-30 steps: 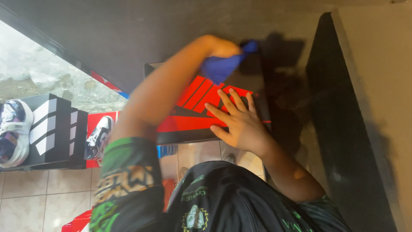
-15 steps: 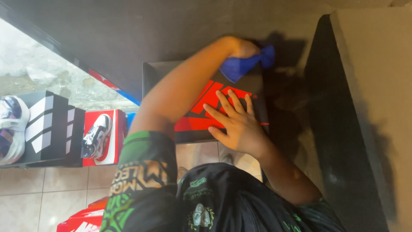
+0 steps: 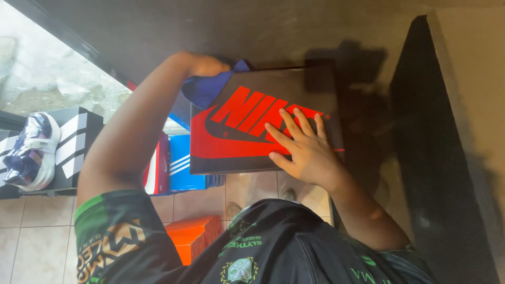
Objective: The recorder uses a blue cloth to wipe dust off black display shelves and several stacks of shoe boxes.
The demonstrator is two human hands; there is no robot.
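Dark grey wall (image 3: 273, 31) fills the upper view; a black vertical panel (image 3: 436, 158) runs down the right side.

Black cardboard shoe box with large red lettering and a red swoosh on its lid (image 3: 252, 131) sits at centre, lid facing the camera, pressed flat toward the wall.

Right hand (image 3: 307, 150) lies open on the lid's lower right part, fingers spread and flat against the red print, gripping nothing.

Left hand (image 3: 205, 66) is at the box's upper left corner, curled closed around a bunched blue cloth (image 3: 208, 87). The cloth hangs against the box's top left edge, touching it.

Below and left of the box: a blue box with white stripes (image 3: 181, 163), with a red box (image 3: 158, 168) just beside it. Further left, a black box with white stripes (image 3: 73, 147) with a white and navy sneaker (image 3: 29, 150) against it. An orange box (image 3: 192, 236) stands on the beige tiled floor (image 3: 31, 226), near the person's dark printed shirt (image 3: 273, 247).
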